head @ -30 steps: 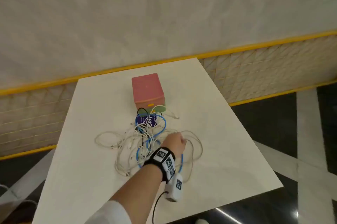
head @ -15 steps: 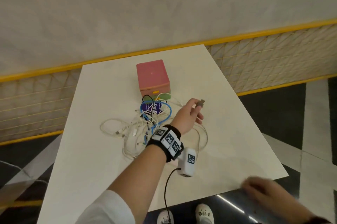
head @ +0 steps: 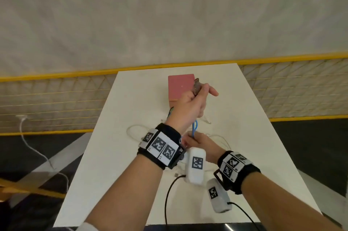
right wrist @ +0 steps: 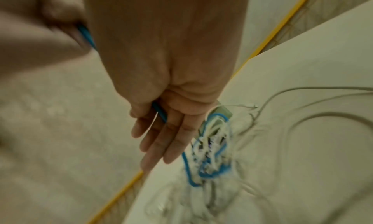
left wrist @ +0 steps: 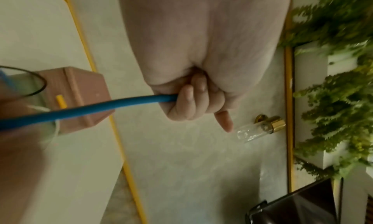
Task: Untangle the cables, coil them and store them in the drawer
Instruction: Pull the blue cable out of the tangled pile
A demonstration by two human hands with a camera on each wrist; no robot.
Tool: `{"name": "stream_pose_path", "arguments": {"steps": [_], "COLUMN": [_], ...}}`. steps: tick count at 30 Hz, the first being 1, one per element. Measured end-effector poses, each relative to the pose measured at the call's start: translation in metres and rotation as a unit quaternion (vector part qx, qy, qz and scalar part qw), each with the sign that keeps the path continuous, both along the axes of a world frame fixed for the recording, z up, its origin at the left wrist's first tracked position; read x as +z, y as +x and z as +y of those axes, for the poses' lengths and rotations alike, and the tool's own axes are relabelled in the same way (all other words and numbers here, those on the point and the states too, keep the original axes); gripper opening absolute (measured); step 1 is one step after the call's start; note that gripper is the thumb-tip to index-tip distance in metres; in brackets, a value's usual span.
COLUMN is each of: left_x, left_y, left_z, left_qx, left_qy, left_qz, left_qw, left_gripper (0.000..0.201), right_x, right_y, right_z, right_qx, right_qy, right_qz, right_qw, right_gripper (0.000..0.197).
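The work looks barely begun: nearest on the white bench [head: 105, 183] the right hand [head: 199, 144] sits low over the heap, its fingers [right wrist: 161, 141] loosely extended with the blue cable [left wrist: 80, 111] running through between them, so it guides the cord rather than clenching it, though the blur makes the exact contact hard to judge. Just beyond and higher, the left hand [head: 192, 104] is clenched around the same blue cable, with its grey plug [head: 196, 86] sticking up out of the fist and the index finger pointing away. Between the two hands a short run of blue is drawn taut, which I take as the first cable being pulled free. Under and around the hands the tangle of white cables [right wrist: 214, 149] lies spread on the bench, with blue loops still threaded through it and long pale loops trailing to the right; nothing is coiled yet, as far as can be seen. Farther back, at the middle of the bench, stands the pink drawer box [head: 180, 86] with a small yellow pull, apparently shut; nothing shows of any cable in it. So untangling, coiling and storing all remain. Past the far edge runs a yellow rail [head: 56, 74] over a pale latticed panel, then a plain cream wall; dark polished floor with white bands flanks the bench, and a white cord [head: 37, 151] trails across it at left
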State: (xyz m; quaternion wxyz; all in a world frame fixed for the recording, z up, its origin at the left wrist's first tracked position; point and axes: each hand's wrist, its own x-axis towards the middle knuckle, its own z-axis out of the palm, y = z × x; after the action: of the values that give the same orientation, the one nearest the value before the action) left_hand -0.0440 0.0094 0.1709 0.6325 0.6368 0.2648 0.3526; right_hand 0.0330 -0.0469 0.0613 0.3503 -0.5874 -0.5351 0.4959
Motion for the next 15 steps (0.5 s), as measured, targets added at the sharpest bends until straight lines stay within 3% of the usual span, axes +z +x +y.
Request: {"name": "stream_pose_path", "arguments": {"steps": [2,4,7,9,12,15], "left_x": [0.007,0.006,-0.011,-0.025,-0.025,-0.015], "left_y": [-0.013,-0.025,-0.040,-0.045,-0.052,-0.060], "left_z": [0.007,0.011,0.011,0.009,0.016,0.024], "left_qx": [-0.009,-0.040,-0.129,-0.142,-0.084,-0.108], "left_qy": [0.016,0.066,0.133,0.152,0.185,0.213], "left_qz": [0.026,0.126,0.329,0.420,0.479,0.524], "left_qw": [1.000,0.989,0.926,0.883,0.854,0.817], "left_gripper": [0.034,0.032,0.026,0.030,0.028,0.025], "right_x": [-0.012,-0.011,0.004,0.017,0.030,0.030], "right_y": [0.001,0.006,0.017,0.022,0.024,0.020], "right_z": [0.002,0.006,0.020,0.026,0.029,0.033], "right_qx": [-0.019,-0.048,-0.043,-0.012,0.019,-0.002], "right_qy": [-0.023,-0.031,0.004,0.029,0.052,0.089], "right_qz": [0.001,-0.003,-0.036,-0.085,-0.128,-0.118], "right_qw": [1.000,0.998,0.998,0.996,0.990,0.989], "right_gripper": [0.032,0.030,0.031,0.029,0.027,0.020]}}
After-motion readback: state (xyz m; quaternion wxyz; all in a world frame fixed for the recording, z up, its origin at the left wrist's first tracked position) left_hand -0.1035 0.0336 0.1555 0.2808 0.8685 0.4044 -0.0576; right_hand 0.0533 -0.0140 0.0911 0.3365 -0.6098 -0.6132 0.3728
